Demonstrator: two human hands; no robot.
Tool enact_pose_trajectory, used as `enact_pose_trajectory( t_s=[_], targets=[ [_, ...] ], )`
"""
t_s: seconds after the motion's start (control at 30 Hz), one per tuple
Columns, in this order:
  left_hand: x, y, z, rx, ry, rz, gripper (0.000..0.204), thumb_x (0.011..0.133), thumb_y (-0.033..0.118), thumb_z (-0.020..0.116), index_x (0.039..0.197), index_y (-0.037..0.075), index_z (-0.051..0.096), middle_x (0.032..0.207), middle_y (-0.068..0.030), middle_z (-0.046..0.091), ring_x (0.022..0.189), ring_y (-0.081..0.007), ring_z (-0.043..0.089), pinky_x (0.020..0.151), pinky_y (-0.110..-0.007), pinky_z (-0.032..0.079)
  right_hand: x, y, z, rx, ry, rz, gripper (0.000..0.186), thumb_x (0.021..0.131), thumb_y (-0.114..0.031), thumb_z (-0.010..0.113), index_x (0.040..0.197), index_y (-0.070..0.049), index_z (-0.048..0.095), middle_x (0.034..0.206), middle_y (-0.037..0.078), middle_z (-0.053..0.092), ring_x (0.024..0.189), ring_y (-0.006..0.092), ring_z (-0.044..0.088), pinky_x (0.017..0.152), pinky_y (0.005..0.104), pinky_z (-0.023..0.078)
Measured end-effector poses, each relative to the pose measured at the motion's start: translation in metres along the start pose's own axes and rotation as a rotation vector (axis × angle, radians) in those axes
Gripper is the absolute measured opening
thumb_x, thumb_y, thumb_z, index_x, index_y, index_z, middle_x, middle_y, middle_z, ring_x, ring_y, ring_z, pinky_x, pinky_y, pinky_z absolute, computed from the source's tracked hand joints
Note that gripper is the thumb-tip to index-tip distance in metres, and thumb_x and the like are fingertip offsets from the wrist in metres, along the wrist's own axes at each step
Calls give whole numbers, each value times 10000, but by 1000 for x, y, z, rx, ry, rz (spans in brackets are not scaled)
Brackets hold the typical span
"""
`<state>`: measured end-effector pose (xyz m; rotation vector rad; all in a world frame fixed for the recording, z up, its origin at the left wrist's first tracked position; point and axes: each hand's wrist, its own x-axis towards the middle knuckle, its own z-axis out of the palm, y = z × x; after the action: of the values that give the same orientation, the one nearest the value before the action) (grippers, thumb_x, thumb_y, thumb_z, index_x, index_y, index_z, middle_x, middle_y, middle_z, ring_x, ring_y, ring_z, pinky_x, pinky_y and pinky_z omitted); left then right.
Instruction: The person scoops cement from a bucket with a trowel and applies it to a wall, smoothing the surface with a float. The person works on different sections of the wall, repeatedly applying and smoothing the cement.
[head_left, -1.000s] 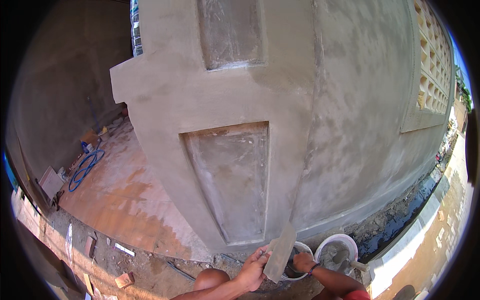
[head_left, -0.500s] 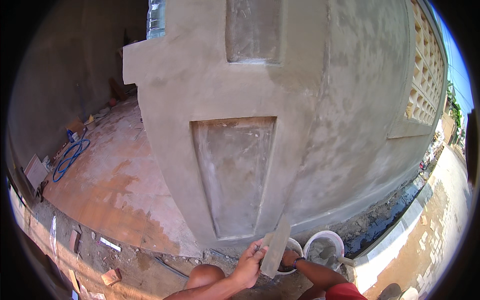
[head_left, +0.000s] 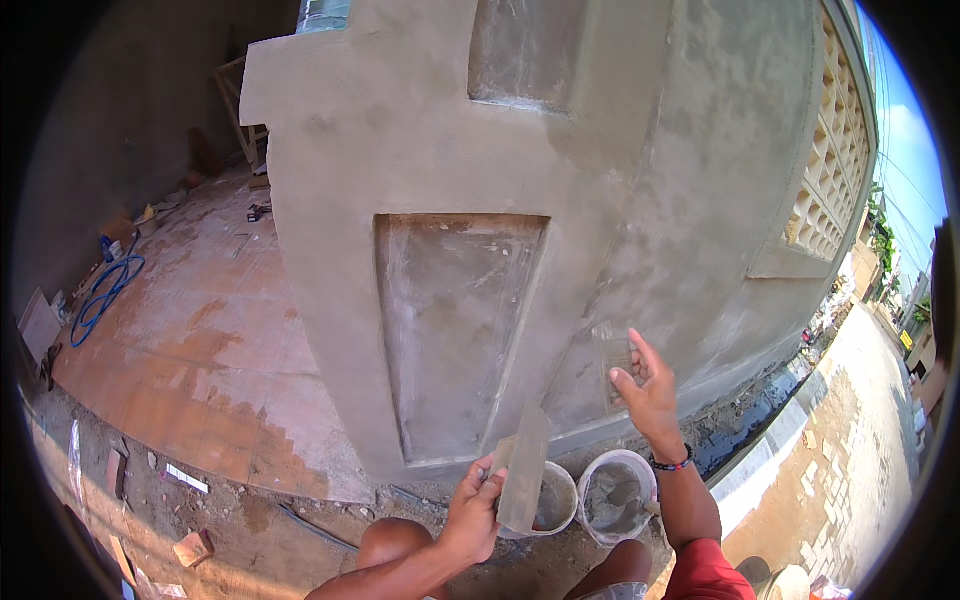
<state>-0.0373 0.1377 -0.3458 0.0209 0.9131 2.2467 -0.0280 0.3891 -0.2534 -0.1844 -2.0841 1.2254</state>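
Observation:
My left hand (head_left: 476, 515) grips a flat grey trowel (head_left: 524, 470), its long blade tilted upright in front of two buckets. My right hand (head_left: 645, 390) is raised beside the plastered wall corner, fingers curled on a flat tool (head_left: 612, 350) too blurred to make out clearly. The pillar carries a recessed panel (head_left: 460, 330). Below my hands stand a white bucket (head_left: 565, 495) with dark contents, partly hidden by the trowel, and a second white bucket (head_left: 618, 490) holding wet grey mix and a tool.
A tiled floor (head_left: 210, 370) with a blue hose (head_left: 105, 300) lies through the opening at left. A ventilation-block window (head_left: 825, 150) is in the right wall. A wet trench (head_left: 750, 425) runs along the wall beside the paved path (head_left: 830, 440). Rubble (head_left: 195, 547) lies at lower left.
My right hand has risen from the left bucket to the wall, with a flat tool in it. My left hand with the trowel has shifted slightly left. The view has tilted up.

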Motion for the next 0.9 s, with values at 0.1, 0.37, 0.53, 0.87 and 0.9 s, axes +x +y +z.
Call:
enact_pose_trajectory(
  t_s=[0.1, 0.37, 0.53, 0.87, 0.9],
  targets=[
    [1, -4, 9, 0, -44, -28, 396, 983, 159, 505, 1346, 57, 385, 1141, -70, 580, 955, -126, 586, 761, -284, 517, 63, -81, 5, -228, 308, -526, 525, 832, -46, 634, 1327, 34, 476, 1013, 149, 655, 904, 201, 628, 810, 325, 496],
    [-7, -4, 24, 6, -104, -46, 398, 983, 138, 495, 1350, 38, 376, 1161, -80, 575, 986, -130, 585, 791, -288, 516, 169, -158, 21, -462, 631, -775, 452, 822, -58, 611, 1256, 35, 530, 1026, 190, 624, 941, 294, 605, 825, 356, 473],
    [-9, 4, 8, 1, -90, -82, 402, 984, 137, 493, 1354, 38, 368, 1176, -84, 566, 1013, -140, 582, 815, -298, 517, 98, -73, 50, -432, 422, -660, 465, 825, -44, 598, 1277, 29, 518, 1010, 180, 605, 937, 306, 601, 822, 377, 470],
    [-12, 7, 22, 35, -143, -60, 383, 994, 155, 482, 1350, 59, 380, 1196, -82, 554, 1049, -150, 572, 845, -317, 520, 168, -143, 29, -497, 689, -858, 479, 839, -89, 587, 1285, 60, 491, 1062, 232, 620, 949, 360, 613, 831, 396, 486],
    [-12, 10, 18, 39, -115, -58, 381, 994, 155, 481, 1348, 58, 382, 1194, -82, 555, 1045, -149, 574, 845, -316, 520, 153, -118, 47, -467, 621, -817, 487, 832, -78, 594, 1288, 58, 489, 1050, 227, 620, 947, 359, 614, 822, 397, 488]
  ],
)
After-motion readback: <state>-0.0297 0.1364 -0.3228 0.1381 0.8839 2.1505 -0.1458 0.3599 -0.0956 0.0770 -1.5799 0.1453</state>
